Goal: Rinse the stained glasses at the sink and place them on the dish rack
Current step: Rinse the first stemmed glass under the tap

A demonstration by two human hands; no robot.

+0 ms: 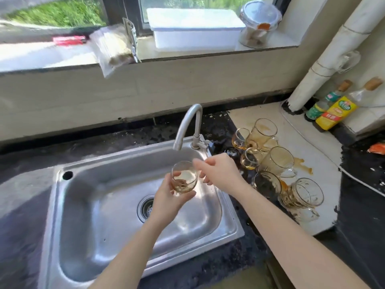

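One small glass (184, 180) with brownish residue is gripped in the left hand (166, 200), fingers and thumb curled round its bowl, held tilted over the sink (87, 197) basin just below the faucet (188, 124) spout. Beside it the right hand (219, 174) holds nothing, fingers loosely extended, blurred fingertips (196, 164) at the glass rim, contact cannot be told. Several more stained glasses (279, 161) sit crowded on the counter (325, 163) right of the sink, some holding amber liquid, brown spill (304, 165) beside them, two bottles (335, 111) behind by the white pipe (325, 65)
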